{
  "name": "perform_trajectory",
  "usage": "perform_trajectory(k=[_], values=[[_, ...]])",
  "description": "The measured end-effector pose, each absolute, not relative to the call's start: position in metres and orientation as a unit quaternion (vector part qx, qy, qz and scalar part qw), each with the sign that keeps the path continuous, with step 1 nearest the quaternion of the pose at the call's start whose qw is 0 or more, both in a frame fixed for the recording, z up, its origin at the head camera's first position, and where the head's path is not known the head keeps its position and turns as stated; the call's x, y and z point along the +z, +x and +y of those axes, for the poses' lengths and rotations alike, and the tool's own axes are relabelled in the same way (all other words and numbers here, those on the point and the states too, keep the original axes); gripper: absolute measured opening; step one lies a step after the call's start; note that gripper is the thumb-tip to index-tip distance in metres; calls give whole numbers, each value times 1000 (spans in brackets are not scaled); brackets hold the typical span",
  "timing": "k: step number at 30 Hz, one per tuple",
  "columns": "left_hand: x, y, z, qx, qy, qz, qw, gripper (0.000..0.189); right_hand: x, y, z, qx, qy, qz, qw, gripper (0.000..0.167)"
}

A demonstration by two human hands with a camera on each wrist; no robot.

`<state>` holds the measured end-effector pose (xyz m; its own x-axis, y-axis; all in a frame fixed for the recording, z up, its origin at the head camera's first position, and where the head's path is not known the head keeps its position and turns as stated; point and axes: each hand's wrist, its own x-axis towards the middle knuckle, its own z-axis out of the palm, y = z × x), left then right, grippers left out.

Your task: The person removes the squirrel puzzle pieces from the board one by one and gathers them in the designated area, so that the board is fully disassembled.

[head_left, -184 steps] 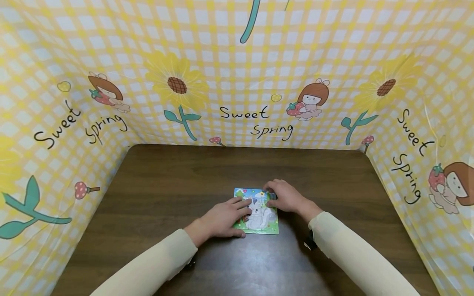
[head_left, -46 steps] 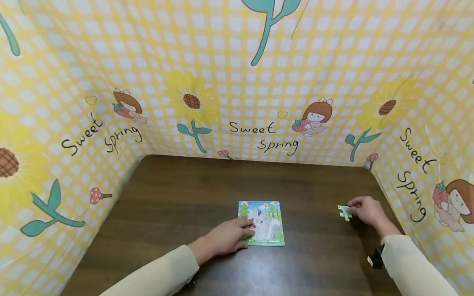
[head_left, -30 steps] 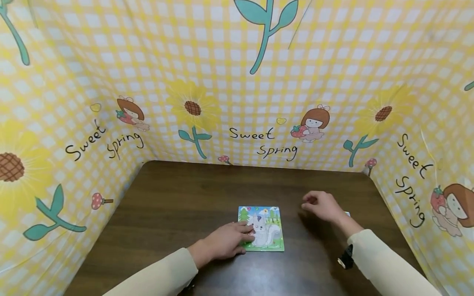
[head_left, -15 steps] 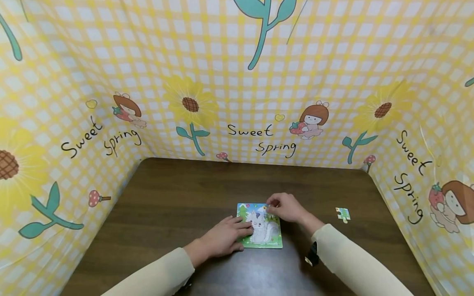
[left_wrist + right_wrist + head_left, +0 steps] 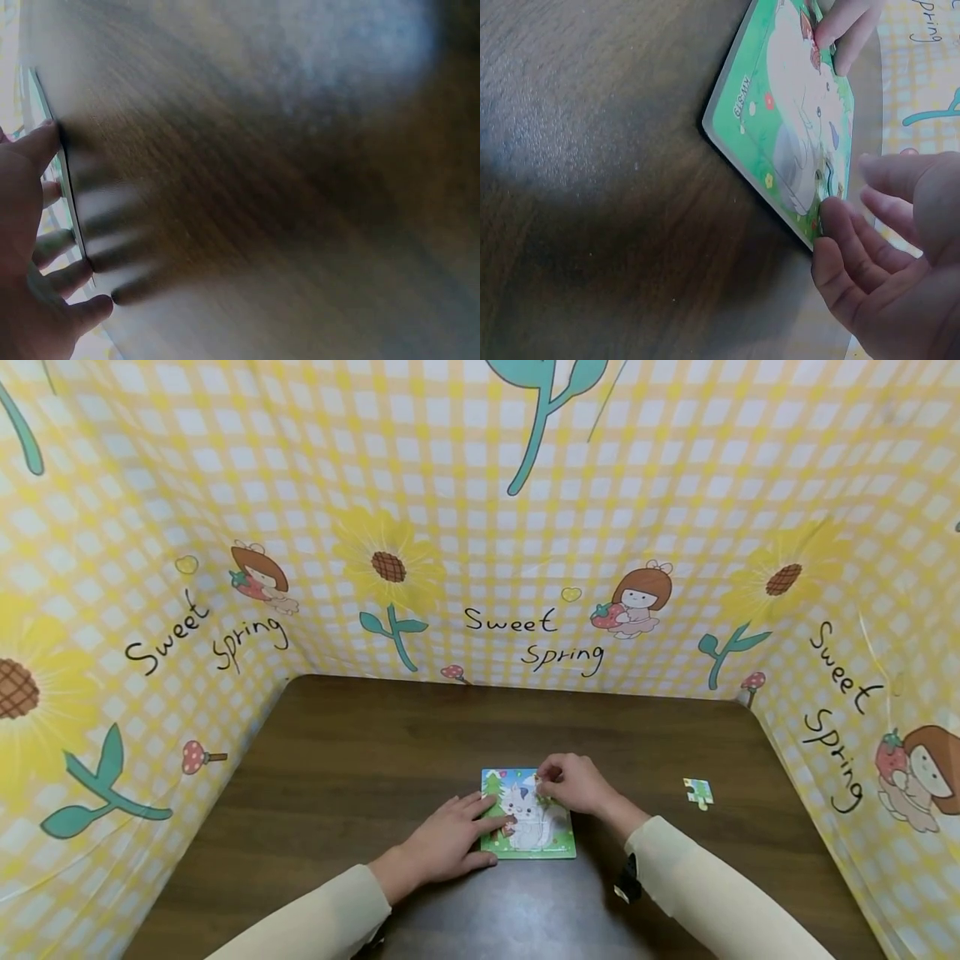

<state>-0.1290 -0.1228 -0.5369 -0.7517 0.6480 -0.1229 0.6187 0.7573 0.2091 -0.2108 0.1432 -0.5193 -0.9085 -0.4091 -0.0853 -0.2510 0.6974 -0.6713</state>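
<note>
A square jigsaw puzzle [image 5: 532,839] with a white squirrel on a green and blue scene lies flat on the brown table. My left hand [image 5: 446,839] rests spread on its left side, with some fingers over the picture and the thumb by the lower edge. At the upper right of the puzzle, my right hand [image 5: 581,783] pinches at a puzzle piece with curled fingers; they hide most of that piece. In the right wrist view, the right-hand fingertips [image 5: 832,214] touch the puzzle by its right edge. One loose puzzle piece [image 5: 700,792] lies to the right on the table.
The wooden table [image 5: 360,752] is enclosed at the back and both sides by a yellow checked cloth [image 5: 480,543] with flowers and lettering. Bare table lies between the puzzle and the loose piece.
My right hand set a puzzle piece down at the right, then came back left to the puzzle's upper right. The left hand stays on the puzzle, its fingers shifting slightly.
</note>
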Motion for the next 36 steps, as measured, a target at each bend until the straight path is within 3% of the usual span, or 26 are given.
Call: perform_trajectory(k=[16,36], values=[[-532,-133,-120,46,370,925,76,61,-529,-215,137,-342,-176,916,118,27],[-536,-135,-122,61,383,915,113,60,-530,-222,137,-353,-159,913,124,17]])
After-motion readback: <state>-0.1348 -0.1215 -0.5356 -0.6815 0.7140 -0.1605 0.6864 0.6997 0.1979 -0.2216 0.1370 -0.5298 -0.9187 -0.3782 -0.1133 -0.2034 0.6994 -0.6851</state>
